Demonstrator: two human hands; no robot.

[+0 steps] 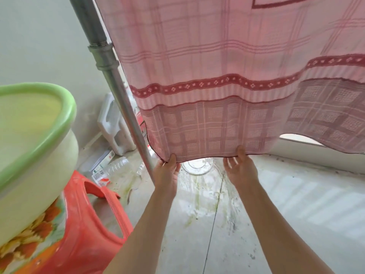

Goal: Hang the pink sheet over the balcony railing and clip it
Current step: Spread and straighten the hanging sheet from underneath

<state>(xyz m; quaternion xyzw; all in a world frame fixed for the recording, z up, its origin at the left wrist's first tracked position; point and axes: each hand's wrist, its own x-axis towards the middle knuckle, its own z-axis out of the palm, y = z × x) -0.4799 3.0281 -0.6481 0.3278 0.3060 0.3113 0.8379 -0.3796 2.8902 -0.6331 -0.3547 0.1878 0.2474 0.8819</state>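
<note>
Our left hand [166, 171] pinches the bottom hem of the pink sheet [207, 76] at its lower left corner, thumb on the near face and fingers tucked behind the cloth. Our right hand [238, 167] takes the same hem a little way along, thumb up against the edge, the other fingers loosely spread just under it; whether they actually grip the cloth we cannot tell.

Above both hands the sheet hangs down from somewhere out of view, so we cannot see what it is draped over, nor any clip. Just left of our left hand a metal pole [110, 76] slants past the sheet's side edge.

We judge the fabric thin, soft and light: daylight glows through it, and the hem sags in a curve between our hands and billows away to the right. It should fold and slide easily, and a breeze could lift it. The stitched hem and corners are the firmest places to hold, and pulling them apart would flatten the weave.

Further left of the hands, a green basin [37, 123] sits on an orange plastic stool [88, 224]; below us is the stained floor [256, 214].
</note>
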